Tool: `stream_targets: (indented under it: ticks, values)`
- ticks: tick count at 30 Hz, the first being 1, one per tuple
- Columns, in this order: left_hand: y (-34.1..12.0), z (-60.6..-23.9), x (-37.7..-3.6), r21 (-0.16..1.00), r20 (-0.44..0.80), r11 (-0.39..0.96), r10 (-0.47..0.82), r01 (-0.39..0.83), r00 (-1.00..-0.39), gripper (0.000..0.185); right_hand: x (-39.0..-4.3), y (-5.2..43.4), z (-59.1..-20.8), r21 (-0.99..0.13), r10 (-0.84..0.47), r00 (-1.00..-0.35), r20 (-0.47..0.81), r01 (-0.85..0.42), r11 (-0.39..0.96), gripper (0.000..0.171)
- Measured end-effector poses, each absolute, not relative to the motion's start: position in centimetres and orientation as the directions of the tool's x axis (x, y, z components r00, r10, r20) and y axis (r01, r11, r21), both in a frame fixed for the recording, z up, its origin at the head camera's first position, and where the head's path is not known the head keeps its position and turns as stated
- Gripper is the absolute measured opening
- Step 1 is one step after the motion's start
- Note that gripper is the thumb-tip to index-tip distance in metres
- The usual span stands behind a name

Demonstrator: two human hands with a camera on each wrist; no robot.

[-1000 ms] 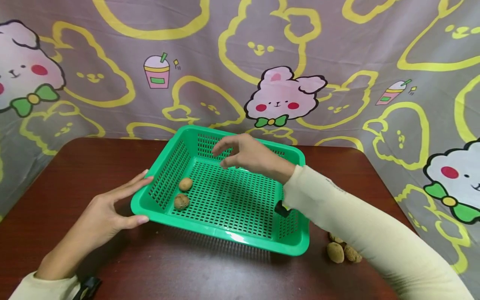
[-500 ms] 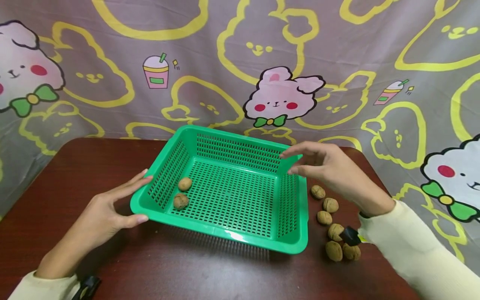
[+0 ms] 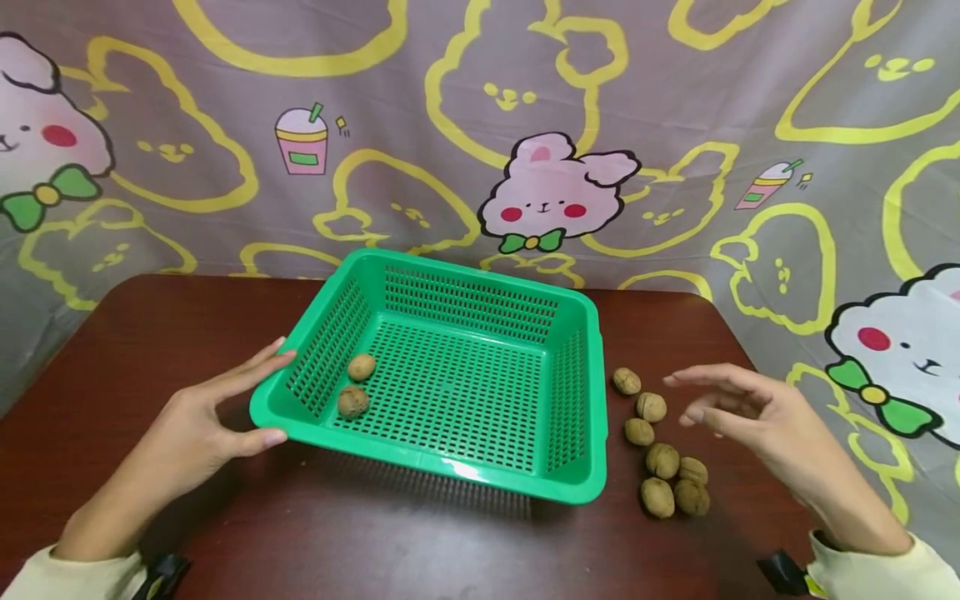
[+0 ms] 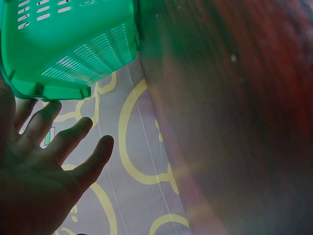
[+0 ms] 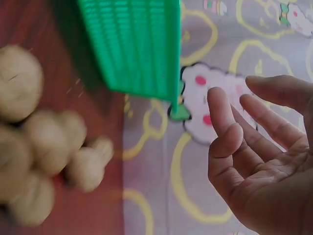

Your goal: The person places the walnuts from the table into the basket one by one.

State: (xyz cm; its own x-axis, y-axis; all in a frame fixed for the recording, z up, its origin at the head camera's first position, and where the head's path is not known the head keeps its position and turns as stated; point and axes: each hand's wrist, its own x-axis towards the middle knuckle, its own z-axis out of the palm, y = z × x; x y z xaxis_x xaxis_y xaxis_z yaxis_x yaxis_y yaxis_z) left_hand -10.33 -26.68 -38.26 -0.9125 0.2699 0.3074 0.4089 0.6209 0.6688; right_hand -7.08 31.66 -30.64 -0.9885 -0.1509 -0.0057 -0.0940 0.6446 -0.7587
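Observation:
A green plastic basket (image 3: 450, 467) with slotted walls stands on the table. Two walnuts (image 3: 352, 402) lie inside it near its left wall. My left hand (image 3: 198, 417) is at the basket's left front corner, fingertips and thumb touching the rim. In the left wrist view the left hand's fingers (image 4: 73, 139) are spread and fairly straight below the rim. Right of the basket, several walnuts (image 3: 662, 460) lie loose on the table. My right hand (image 3: 765, 421) hovers beside them, fingers loosely bent, holding nothing; the right wrist view shows its palm (image 5: 274, 181) bare.
The dark red-brown table (image 3: 360, 542) extends around the basket. A grey curtain (image 3: 420, 108) printed with yellow outlines and cartoon rabbits hangs behind and beside the table. A black band (image 3: 782, 573) is at the right wrist, below the pale sleeve.
My right hand has moved from above the basket out to the right, beside the loose walnuts, uncovering them. The left hand stays at the basket's corner. The view has shifted slightly.

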Motion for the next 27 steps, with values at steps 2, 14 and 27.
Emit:
stream_targets:
  ticks: [2,14,27]
  values:
    - [-26.7,-38.3,-10.2,0.666,0.303,0.629,0.263,0.401,-0.916,0.088,-6.5,33.0,-31.6,-0.759,-0.146,-0.989,-0.011,-0.087,0.646,0.034]
    - [-26.5,-38.3,-10.2,0.682,0.313,0.605,0.265,0.41,-0.912,0.088,-4.5,38.4,-37.2,-0.78,-0.235,-0.97,-0.063,-0.099,0.618,0.035]
    - [-26.5,-38.5,-10.4,0.68,0.33,0.602,0.26,0.42,-0.907,0.088,-5.2,40.0,-40.1,-0.845,-0.298,-0.932,-0.208,0.017,0.535,0.036]
